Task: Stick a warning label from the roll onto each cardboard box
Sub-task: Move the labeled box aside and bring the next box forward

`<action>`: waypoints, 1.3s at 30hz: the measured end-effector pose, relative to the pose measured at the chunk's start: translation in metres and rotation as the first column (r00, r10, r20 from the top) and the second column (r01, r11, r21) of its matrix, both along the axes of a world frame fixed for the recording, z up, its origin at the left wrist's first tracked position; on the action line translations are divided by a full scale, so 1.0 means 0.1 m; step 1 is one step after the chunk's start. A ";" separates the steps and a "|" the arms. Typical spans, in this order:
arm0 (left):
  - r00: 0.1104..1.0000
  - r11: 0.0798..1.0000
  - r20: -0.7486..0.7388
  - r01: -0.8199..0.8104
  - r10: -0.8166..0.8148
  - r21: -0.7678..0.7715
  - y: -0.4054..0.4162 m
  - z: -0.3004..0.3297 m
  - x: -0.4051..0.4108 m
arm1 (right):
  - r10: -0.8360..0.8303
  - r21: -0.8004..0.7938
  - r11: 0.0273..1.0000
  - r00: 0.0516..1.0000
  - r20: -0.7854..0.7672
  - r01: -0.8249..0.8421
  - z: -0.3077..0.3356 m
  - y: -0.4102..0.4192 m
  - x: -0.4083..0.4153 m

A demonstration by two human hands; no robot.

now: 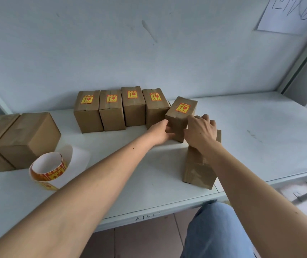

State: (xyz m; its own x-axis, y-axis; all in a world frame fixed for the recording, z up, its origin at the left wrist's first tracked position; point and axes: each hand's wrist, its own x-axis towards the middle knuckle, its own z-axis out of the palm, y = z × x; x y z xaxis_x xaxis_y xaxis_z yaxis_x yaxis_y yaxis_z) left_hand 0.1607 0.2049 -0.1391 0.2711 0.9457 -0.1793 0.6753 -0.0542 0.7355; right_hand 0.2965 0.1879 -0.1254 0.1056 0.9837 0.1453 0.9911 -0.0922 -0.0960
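Observation:
Several labelled cardboard boxes (111,110) stand in a row at the back of the white table (260,138), each with a yellow-red warning label on top. A fifth labelled box (179,116) stands turned at the row's right end. My left hand (161,132) grips its lower left side and my right hand (201,130) grips its right side. In front of it lies an unlabelled box (198,170), partly under my right forearm. The label roll (48,167) stands at the front left, its white backing strip curling behind it.
Two larger unlabelled boxes (18,140) stand at the far left. A pale wall runs close behind the row, with a paper sheet (288,13) taped at the upper right. The table's front edge (149,216) is near my blue-trousered leg (218,231).

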 end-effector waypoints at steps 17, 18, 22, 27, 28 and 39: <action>0.929 0.926 0.039 0.370 -0.368 -0.078 -0.98 -0.03 0.05 | -0.160 -0.194 0.977 0.917 -0.367 0.093 0.21 -0.49 0.36; 0.941 0.939 0.016 0.339 -0.339 -0.049 -1.02 -0.04 0.02 | -0.126 -0.188 0.980 0.923 -0.365 0.060 0.23 -0.53 0.32; 0.975 0.979 -0.087 0.205 -0.204 -0.003 -1.10 -0.09 -0.27 | -0.014 -0.178 0.982 0.930 -0.368 -0.056 0.28 -0.67 0.02; 0.974 0.992 -0.193 0.124 -0.118 0.016 -1.20 -0.02 -0.88 | 0.090 -0.137 0.976 0.890 -0.446 -0.167 0.28 -0.74 -0.56; 0.976 0.995 -0.200 0.095 -0.089 0.020 -1.22 -0.01 -1.02 | 0.120 -0.120 0.973 0.881 -0.458 -0.195 0.27 -0.73 -0.68; 0.967 0.967 -0.140 -0.185 0.211 0.177 -1.29 -0.15 -1.92 | 0.369 -0.065 0.899 0.827 -0.424 -0.434 0.14 -0.39 -1.64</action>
State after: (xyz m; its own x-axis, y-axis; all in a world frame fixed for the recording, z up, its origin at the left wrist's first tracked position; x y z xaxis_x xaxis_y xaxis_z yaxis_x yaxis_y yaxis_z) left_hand -0.0313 0.0764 -0.1537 0.0561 0.9974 -0.0457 0.7906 -0.0165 0.6121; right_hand 0.1320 0.1489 -0.1109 -0.2874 0.9575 0.0226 0.8258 0.2597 -0.5005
